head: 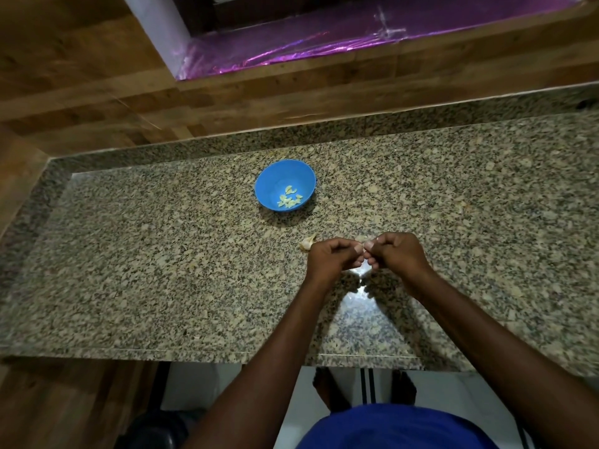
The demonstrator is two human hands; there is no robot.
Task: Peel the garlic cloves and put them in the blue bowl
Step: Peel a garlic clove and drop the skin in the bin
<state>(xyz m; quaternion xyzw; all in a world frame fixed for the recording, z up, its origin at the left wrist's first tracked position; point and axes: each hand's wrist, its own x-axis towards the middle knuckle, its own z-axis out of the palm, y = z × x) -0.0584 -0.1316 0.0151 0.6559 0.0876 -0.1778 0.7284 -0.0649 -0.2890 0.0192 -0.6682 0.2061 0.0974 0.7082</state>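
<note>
The blue bowl (285, 184) stands on the granite counter (162, 254) and holds several pale peeled garlic cloves (289, 199). Nearer to me, my left hand (332, 257) and my right hand (397, 252) meet fingertip to fingertip just above the counter. Both pinch a small garlic clove (367, 245), which the fingers mostly hide. A loose piece of garlic (307, 243) lies on the counter just left of my left hand. A pale scrap of skin (360, 269) shows under the hands.
A wooden wall rises behind the counter, with a ledge covered in purple foil (324, 43) above it. The counter's front edge (194, 356) runs close to my body. Bits of skin lie at the right (466, 204).
</note>
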